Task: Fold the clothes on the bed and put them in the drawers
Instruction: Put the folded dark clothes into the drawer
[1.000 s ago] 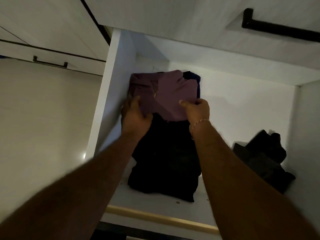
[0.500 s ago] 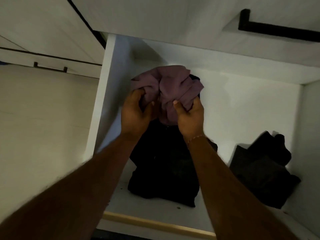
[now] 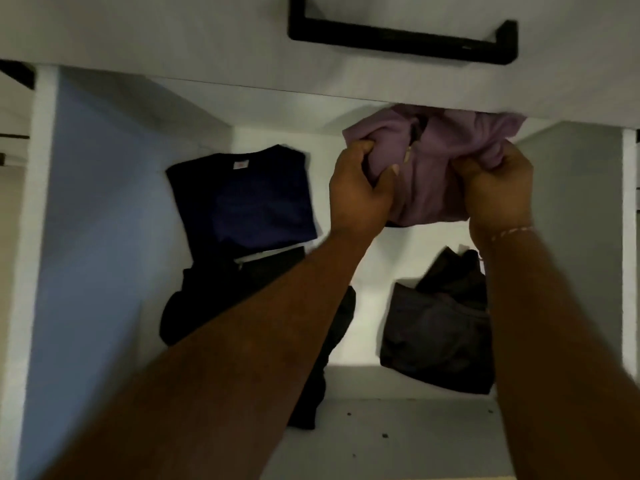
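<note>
A bunched purple garment hangs above the back right of the open white drawer. My left hand grips its left side and my right hand grips its right side. Its top edge is hidden under the drawer front above. A folded navy T-shirt lies flat at the back left of the drawer. In front of it sits a black folded garment, partly covered by my left forearm.
A dark grey folded garment lies at the right of the drawer. The closed drawer front above carries a black handle. Bare white drawer floor shows at the front, speckled with small dark bits.
Both hands lifted the purple garment off the dark pile and carried it right and toward the back. The navy T-shirt beneath it now shows. The view shifted right.
</note>
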The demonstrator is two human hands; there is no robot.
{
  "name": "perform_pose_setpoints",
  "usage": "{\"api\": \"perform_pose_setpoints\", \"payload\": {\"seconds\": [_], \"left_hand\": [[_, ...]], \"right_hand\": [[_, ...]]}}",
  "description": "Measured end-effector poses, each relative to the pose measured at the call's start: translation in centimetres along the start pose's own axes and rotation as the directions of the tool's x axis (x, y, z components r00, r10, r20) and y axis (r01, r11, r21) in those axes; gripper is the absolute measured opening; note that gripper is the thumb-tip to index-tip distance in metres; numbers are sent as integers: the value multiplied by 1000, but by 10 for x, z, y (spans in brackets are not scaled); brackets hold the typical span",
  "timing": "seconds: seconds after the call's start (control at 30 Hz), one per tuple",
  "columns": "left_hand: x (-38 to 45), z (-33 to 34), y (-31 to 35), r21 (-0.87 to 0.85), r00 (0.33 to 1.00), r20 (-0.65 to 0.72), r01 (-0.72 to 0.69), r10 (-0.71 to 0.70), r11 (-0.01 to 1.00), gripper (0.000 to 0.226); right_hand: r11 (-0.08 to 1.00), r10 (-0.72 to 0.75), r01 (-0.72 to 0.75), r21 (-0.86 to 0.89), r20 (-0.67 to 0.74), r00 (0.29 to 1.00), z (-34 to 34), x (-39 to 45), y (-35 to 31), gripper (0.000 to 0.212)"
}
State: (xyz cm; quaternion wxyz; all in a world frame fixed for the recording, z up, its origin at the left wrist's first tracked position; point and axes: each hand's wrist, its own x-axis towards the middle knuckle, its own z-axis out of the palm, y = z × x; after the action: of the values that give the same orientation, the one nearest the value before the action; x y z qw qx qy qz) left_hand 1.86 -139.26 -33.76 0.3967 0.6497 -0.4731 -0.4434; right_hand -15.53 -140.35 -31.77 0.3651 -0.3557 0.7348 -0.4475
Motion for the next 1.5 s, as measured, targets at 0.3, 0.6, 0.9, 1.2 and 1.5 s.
{"api": "perform_pose_setpoints", "payload": {"seconds": [0.3, 0.6, 0.9, 1.2, 1.5], "left_hand": [[-20, -22, -49, 297, 936, 298, 95, -186, 950, 51], [-156, -204, -117, 706, 547, 700, -629, -460, 326, 122], [-199, -187, -176, 898, 838, 372, -216, -399, 384, 121], [-177, -199, -140, 869, 714, 481, -312, -509, 384, 119], [-237, -273, -59, 321, 99, 859, -868, -503, 378, 121]], "right_hand": [[899, 238, -268, -348, -127, 963, -16, -27, 88, 94], [635, 257, -270, -724, -131, 957, -11, -199, 79, 97], [390, 396, 129, -911, 293, 870, -37, -181, 147, 108], [386, 408, 154, -909, 318, 856, -21, -199, 115, 123], [666, 642, 455, -591, 765, 54, -40, -317, 13, 108]]}}
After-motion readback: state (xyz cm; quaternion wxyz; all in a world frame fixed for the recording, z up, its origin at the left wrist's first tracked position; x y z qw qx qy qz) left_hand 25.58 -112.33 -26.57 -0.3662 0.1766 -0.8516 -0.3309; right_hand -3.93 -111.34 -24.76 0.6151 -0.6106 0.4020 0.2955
